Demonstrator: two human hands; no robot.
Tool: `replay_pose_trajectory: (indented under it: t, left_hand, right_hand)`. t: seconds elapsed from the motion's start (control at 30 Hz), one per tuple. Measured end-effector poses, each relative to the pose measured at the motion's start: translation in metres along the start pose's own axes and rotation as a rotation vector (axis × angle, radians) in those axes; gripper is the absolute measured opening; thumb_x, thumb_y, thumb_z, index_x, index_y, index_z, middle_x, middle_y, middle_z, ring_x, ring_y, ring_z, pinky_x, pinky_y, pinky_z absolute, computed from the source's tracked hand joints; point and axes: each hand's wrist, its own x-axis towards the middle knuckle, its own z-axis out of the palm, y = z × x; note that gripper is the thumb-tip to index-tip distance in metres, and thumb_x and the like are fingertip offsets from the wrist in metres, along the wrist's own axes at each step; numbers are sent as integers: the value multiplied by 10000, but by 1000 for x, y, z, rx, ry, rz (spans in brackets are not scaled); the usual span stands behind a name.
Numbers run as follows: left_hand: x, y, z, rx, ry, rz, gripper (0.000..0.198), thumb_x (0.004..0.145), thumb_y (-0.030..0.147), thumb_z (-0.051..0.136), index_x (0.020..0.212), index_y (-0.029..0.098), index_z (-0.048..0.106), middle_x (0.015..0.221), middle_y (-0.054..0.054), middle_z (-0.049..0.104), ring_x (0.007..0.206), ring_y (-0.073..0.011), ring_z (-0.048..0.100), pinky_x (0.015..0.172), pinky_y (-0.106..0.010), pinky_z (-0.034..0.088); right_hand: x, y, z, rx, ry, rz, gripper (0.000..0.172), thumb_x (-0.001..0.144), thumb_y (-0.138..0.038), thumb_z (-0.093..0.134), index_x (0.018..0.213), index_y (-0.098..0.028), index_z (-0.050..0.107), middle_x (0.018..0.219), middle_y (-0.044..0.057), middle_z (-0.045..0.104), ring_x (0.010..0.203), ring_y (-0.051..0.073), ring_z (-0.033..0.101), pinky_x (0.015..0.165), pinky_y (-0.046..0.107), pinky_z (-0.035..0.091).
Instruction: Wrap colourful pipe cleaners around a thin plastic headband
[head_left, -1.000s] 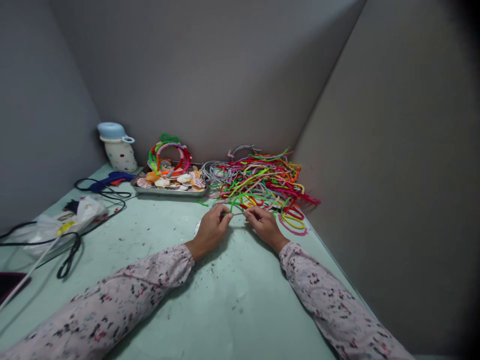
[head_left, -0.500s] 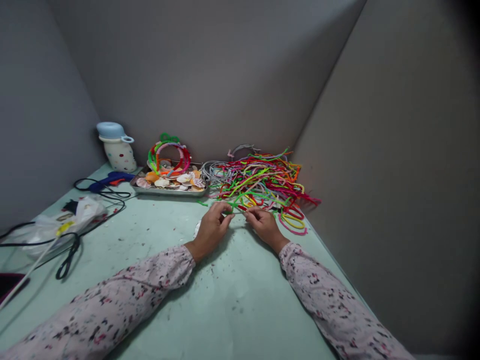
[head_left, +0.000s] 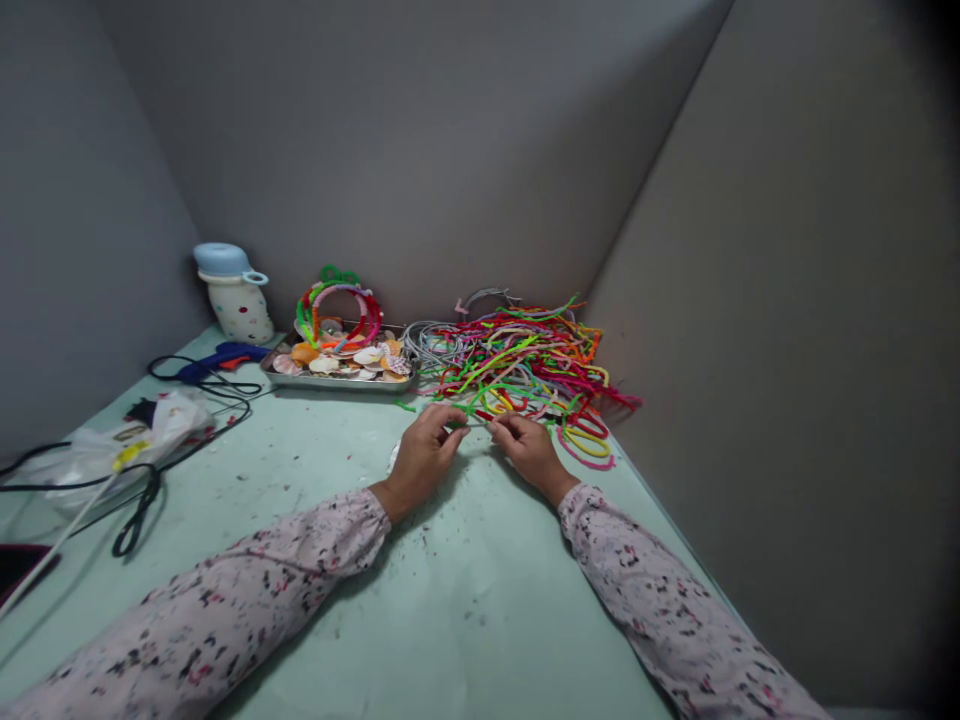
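My left hand [head_left: 426, 452] is pinched closed above the table, with a bit of green pipe cleaner [head_left: 460, 423] showing at its fingertips. A short gap to the right, my right hand [head_left: 529, 452] is closed as well, thumb against fingers. Between the two sets of fingertips runs a thin greyish strand [head_left: 480, 427], too fine to make out well. Just beyond both hands lies a tangled heap of coloured pipe cleaners [head_left: 517, 350], with yellow and pink loops [head_left: 587, 442] at its near right edge.
A metal tray [head_left: 337, 384] of seashells [head_left: 367, 357] stands at the back, with pipe-cleaner rings [head_left: 339, 290] upright on it. To its left are a blue-lidded bottle [head_left: 238, 305] and a blue tool [head_left: 217, 362] with black cable. A plastic bag [head_left: 169, 425] lies left. Grey walls enclose the table.
Almost nothing differs. Both hands keep their places, with only a very slight shift of the fingers.
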Motion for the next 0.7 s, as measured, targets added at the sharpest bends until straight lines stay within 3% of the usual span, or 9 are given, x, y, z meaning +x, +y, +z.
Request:
replay_pose_trajectory:
  t: [0.7]
  left_hand:
    - [0,-2,1,-20,-10,-3,86,841,189,571,898,204,633,929,-30,613,799,-129,561,665,-232,458]
  right_hand:
    - [0,1,-1,-27,-2,-12,248,885,-386,525,812,-182,647,668,8,620,606,141,544,586,244,404]
